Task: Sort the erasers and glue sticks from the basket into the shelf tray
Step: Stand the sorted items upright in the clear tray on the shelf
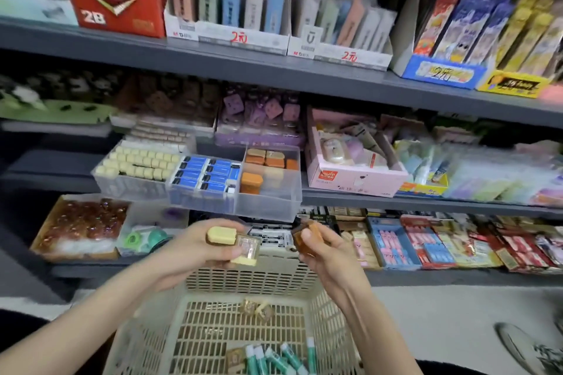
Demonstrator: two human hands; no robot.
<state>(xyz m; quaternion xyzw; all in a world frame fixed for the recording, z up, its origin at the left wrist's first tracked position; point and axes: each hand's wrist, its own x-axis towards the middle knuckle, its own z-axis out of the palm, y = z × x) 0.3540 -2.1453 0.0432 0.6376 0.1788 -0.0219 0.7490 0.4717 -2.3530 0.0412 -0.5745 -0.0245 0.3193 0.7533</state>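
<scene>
Hovering above the basket [323, 307], the left hand [195, 248] curled its fingers round a few cream erasers [221, 235], one in clear wrap. The right hand [329, 253] pinched an amber-brown eraser [307, 239] between thumb and fingers. Green-and-white glue sticks [274, 358] and two wrapped erasers [256, 309] lay on the basket floor. Just beyond the hands, the clear shelf tray [268, 204] held cream, blue and orange erasers in separate compartments, with stationery boxes crowding the shelves around it.
</scene>
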